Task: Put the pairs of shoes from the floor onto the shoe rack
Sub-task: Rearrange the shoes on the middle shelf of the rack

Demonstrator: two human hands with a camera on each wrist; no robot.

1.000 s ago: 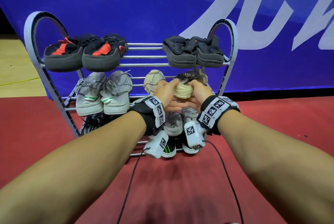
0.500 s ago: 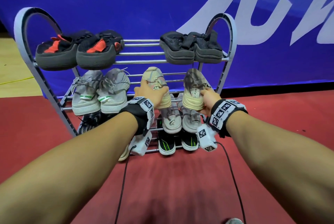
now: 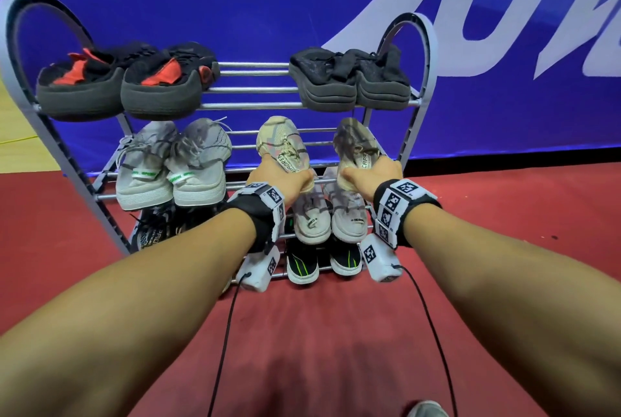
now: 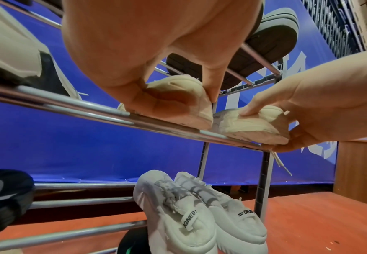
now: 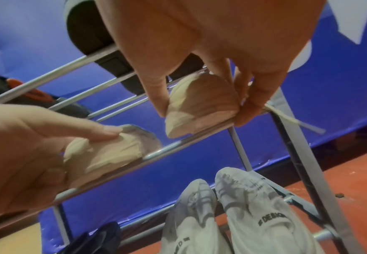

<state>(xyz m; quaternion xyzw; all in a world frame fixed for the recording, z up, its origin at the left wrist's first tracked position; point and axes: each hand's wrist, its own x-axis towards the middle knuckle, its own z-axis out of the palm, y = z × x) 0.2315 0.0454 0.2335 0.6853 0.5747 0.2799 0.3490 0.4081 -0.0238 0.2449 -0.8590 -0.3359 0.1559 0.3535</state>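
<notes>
A grey metal shoe rack (image 3: 255, 90) stands against a blue banner. Two beige knit shoes lie toes-in on the right half of its second shelf, a gap between them. My left hand (image 3: 289, 178) grips the heel of the left beige shoe (image 3: 280, 144); in the left wrist view thumb and fingers pinch that heel (image 4: 178, 103) over the front rail. My right hand (image 3: 363, 174) grips the heel of the right beige shoe (image 3: 356, 147), and the right wrist view shows its heel (image 5: 200, 103) pinched the same way, resting on the rail.
Black-and-red shoes (image 3: 124, 80) and black shoes (image 3: 349, 80) fill the top shelf. Grey shoes (image 3: 174, 164) sit left on the second shelf. White shoes (image 3: 331, 218) lie below my hands, black-and-green ones (image 3: 302, 265) at the bottom. Red floor (image 3: 319, 349) lies in front.
A second ago both hands held the beige shoes close together before the rack. The shoes have since moved apart and onto the second shelf, side by side, toes further in.
</notes>
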